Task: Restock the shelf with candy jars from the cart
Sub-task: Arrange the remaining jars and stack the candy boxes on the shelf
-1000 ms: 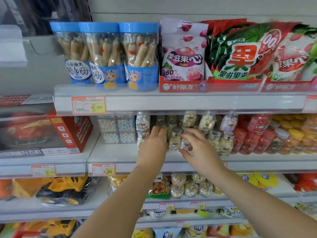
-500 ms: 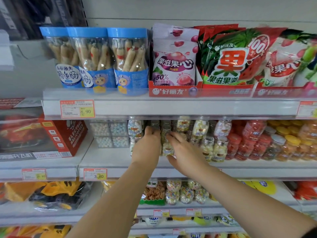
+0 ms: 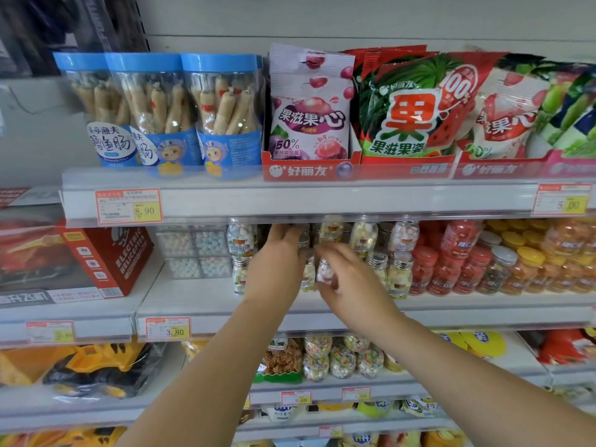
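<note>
Pale grey panelled wall (image 3: 354, 17) rises behind white shelving (image 3: 322, 198), whose front rails carry red-and-yellow price tags (image 3: 129, 206). A second bay (image 3: 103, 319) adjoins at left, its tiers offset from the main ones. A dark area (image 3: 64, 24) fills the far upper left. Lighting even, shadows soft.

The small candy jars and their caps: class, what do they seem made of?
Candy jars: clear and glossy, probably plastic, possibly glass; the contents show through. Caps: shiny ribbed silver, metal or metal-look plastic; cannot tell which.

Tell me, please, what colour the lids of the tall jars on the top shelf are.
Blue lids, seen best in the head view.
</note>
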A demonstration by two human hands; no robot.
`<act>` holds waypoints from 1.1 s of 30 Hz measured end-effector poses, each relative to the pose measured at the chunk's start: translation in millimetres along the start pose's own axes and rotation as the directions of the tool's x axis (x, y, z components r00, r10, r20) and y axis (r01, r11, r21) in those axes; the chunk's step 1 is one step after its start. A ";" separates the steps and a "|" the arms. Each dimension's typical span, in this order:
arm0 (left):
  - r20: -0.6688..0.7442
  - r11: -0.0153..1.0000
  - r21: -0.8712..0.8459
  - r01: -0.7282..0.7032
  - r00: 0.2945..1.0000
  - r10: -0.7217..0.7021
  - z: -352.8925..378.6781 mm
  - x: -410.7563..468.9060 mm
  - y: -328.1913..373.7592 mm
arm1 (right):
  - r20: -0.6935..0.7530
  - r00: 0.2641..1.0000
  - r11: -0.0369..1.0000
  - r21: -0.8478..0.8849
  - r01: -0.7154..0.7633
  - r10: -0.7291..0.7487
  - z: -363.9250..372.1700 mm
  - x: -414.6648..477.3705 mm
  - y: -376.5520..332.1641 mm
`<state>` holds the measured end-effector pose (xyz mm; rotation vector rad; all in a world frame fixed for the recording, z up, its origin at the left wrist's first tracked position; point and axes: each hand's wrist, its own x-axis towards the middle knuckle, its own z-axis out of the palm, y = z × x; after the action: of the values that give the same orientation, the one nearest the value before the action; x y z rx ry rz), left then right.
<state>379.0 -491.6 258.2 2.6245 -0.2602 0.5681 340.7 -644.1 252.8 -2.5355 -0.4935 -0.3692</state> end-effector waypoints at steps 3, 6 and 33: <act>0.024 0.973 -0.205 0.105 0.995 -0.102 -0.8 20.4 14.8 | -0.203 0.962 0.969 0.205 -0.138 0.181 -28.6 -14.1 15.8; 0.128 0.916 -0.321 0.242 0.969 -0.211 10.0 35.8 24.0 | -0.280 0.925 0.954 0.226 -0.198 0.258 -43.9 -18.6 28.8; 0.042 0.932 -0.096 0.349 0.937 -0.346 41.0 38.5 54.0 | 0.151 0.942 0.954 -0.052 -0.294 0.299 -53.3 13.8 22.1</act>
<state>413.3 -561.5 261.7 2.4972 0.1653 0.3889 353.7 -686.9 291.8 -2.6266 -0.1565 -0.0651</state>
